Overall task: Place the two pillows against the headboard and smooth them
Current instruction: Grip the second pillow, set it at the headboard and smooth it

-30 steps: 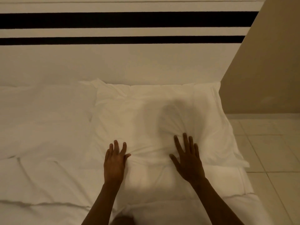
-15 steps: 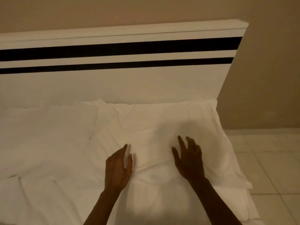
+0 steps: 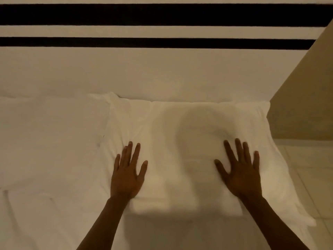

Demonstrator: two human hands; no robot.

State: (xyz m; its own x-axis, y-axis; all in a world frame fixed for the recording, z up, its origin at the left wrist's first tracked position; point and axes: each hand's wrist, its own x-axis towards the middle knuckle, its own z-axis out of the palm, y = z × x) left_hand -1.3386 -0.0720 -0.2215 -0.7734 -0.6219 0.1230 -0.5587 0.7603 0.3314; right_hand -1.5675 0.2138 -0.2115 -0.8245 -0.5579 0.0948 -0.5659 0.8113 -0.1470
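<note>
My left hand [image 3: 127, 175] and right hand [image 3: 240, 175] lie palm-down on the right pillow [image 3: 180, 134], fingers extended and spread, gripping nothing. The left hand is near the pillow's left edge, the right hand toward its right side. The right pillow's far edge meets the headboard [image 3: 162, 73]. The left pillow [image 3: 50, 134] lies just beside it, also against the headboard, on the bed [image 3: 36, 222].
</note>
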